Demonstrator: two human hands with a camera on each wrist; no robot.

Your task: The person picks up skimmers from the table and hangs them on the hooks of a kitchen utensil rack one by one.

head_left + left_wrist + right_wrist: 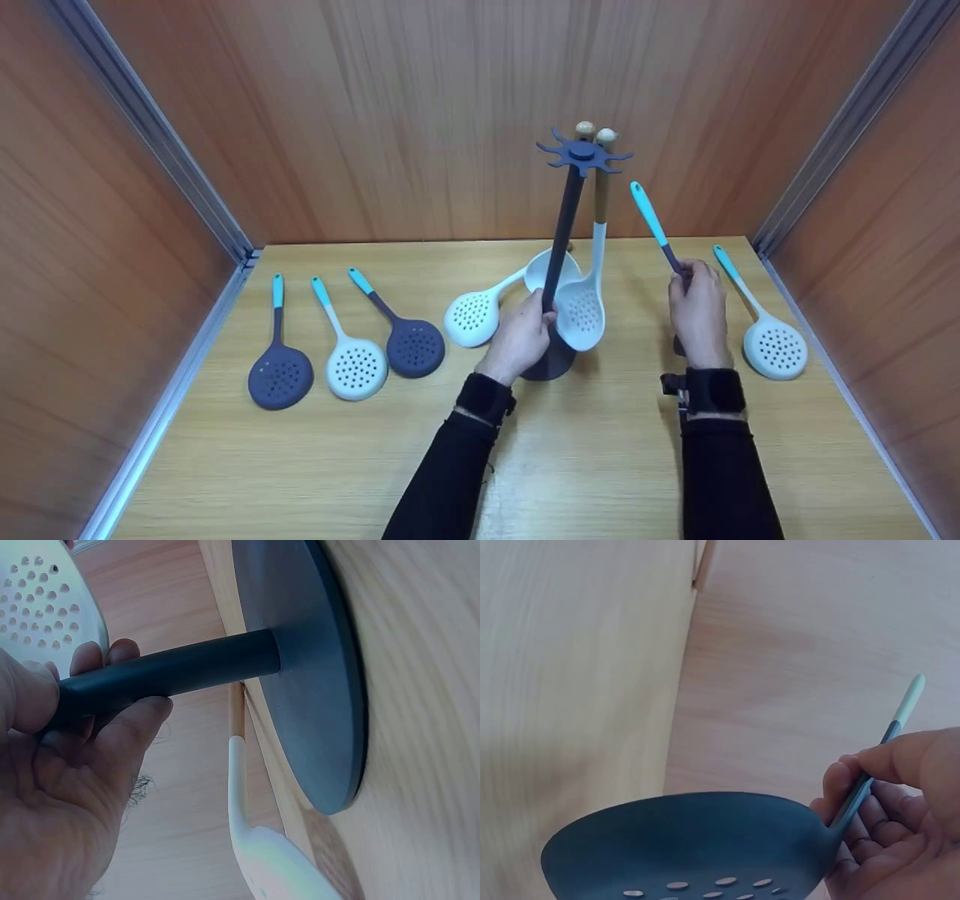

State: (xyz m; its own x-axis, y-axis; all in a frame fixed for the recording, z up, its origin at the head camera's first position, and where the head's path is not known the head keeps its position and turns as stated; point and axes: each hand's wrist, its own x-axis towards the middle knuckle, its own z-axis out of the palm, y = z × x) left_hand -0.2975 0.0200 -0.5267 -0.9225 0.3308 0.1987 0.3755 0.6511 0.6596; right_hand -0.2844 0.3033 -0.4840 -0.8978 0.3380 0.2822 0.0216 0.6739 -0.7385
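My left hand (pixel 517 339) grips the dark post of a utensil stand (pixel 568 217), which has a hooked top and a round base (pixel 307 675). From the hooks hangs a white skimmer (pixel 581 322) with a wooden handle. A second white utensil (pixel 538 271) hangs behind the post, partly hidden. To the right, my right hand (pixel 697 315) pinches the shaft of a dark skimmer (pixel 690 840), its turquoise handle end (pixel 649 212) pointing up. The hand hides most of that skimmer's bowl in the head view. Left of the stand lies a white skimmer (pixel 472 319), handle toward the back.
On the left lie a dark skimmer (pixel 280 376), a white skimmer (pixel 357 369) and another dark skimmer (pixel 415 348), all turquoise-ended. A white skimmer (pixel 775 349) lies near the right wall (pixel 877 262). Wood panels enclose the table (pixel 585 465) at back and sides.
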